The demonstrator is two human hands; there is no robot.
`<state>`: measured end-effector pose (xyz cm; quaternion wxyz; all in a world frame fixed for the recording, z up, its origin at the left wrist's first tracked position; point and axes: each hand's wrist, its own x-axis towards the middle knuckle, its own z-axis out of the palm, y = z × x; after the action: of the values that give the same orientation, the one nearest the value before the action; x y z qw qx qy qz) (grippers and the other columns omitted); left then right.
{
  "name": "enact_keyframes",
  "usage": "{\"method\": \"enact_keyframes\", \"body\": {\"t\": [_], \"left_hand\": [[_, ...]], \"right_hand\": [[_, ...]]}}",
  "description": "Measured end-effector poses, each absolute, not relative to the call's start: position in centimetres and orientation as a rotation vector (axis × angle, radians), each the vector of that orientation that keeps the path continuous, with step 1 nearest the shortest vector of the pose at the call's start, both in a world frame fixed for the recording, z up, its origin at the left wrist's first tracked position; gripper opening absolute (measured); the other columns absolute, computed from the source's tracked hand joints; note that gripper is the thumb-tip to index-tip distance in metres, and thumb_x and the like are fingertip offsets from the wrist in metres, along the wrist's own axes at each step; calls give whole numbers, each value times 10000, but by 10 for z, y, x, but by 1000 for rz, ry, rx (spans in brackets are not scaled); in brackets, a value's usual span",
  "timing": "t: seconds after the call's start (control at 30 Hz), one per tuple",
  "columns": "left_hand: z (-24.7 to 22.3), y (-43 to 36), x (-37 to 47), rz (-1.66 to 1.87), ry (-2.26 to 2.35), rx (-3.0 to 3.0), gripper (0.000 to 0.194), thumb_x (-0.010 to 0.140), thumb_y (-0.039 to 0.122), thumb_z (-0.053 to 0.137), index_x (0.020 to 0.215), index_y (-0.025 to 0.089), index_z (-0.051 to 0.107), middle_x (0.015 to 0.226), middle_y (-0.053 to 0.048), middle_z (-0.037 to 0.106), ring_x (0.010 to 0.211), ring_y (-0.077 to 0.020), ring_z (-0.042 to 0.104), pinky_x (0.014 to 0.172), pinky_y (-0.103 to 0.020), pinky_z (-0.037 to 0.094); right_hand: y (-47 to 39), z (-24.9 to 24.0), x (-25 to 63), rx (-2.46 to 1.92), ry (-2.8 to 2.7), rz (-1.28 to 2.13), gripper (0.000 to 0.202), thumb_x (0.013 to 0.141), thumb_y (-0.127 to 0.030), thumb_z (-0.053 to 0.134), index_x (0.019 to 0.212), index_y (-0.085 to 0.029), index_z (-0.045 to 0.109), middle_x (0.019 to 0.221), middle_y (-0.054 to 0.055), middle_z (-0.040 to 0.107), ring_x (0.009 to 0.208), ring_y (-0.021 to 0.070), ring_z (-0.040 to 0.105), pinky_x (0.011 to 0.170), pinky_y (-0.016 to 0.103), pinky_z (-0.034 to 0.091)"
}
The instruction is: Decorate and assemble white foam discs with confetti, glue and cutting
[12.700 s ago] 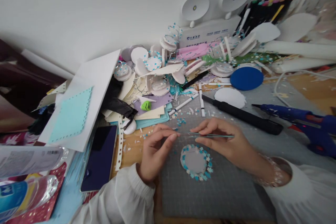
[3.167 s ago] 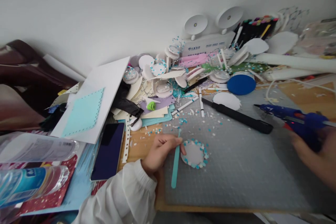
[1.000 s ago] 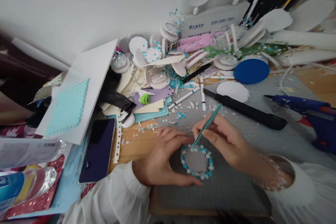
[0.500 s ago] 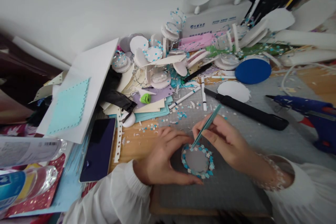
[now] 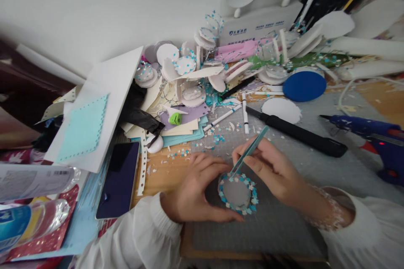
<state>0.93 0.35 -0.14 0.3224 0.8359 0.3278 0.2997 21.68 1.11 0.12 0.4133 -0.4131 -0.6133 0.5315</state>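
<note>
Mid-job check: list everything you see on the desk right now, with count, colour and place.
disc: one, grey, blue-and-white star rim, on mat
tweezers: one, teal, tip at disc's rim
cutting mat: one, grey, centre-right
glue gun: one, blue, right
black tool: one, behind hands
blue circle: one, far right
white discs: many, piled at back
phone: one, dark, left
white board: one, leaning left
left hand: cupping disc
right hand: pinching tweezers

Two hands (image 5: 195, 189), one tweezers (image 5: 249, 151)
</note>
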Motion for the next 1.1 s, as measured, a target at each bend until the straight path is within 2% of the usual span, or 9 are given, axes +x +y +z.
{"method": "enact_keyframes", "body": {"t": [0.43, 0.67, 1.1], "left_hand": [[-2, 3, 9, 786, 867, 2180, 686, 607, 538, 836, 1144, 183, 599, 1053, -90, 709, 931, -259, 633, 866, -404, 393], [-2, 4, 9, 801, 869, 2189, 681, 607, 539, 835, 1140, 187, 601, 1048, -97, 712, 922, -264, 636, 853, -406, 404], [-2, 5, 9, 842, 871, 2182, 678, 595, 524, 847, 1133, 188, 606, 1029, -93, 705, 926, -262, 639, 848, -403, 433]], "right_hand": [[12, 5, 218, -1039, -1537, 1390, 122, 954, -346, 534, 952, -232, 576, 880, 16, 666, 803, 125, 659, 721, 203, 550], [12, 7, 217, -1049, -1520, 1385, 132, 948, -357, 548, 949, -226, 570, 885, 28, 672, 826, 149, 668, 746, 237, 558], [10, 9, 217, -1022, -1565, 1369, 136, 958, -358, 527, 942, -229, 566, 859, 27, 648, 751, 136, 634, 661, 226, 535]]}}
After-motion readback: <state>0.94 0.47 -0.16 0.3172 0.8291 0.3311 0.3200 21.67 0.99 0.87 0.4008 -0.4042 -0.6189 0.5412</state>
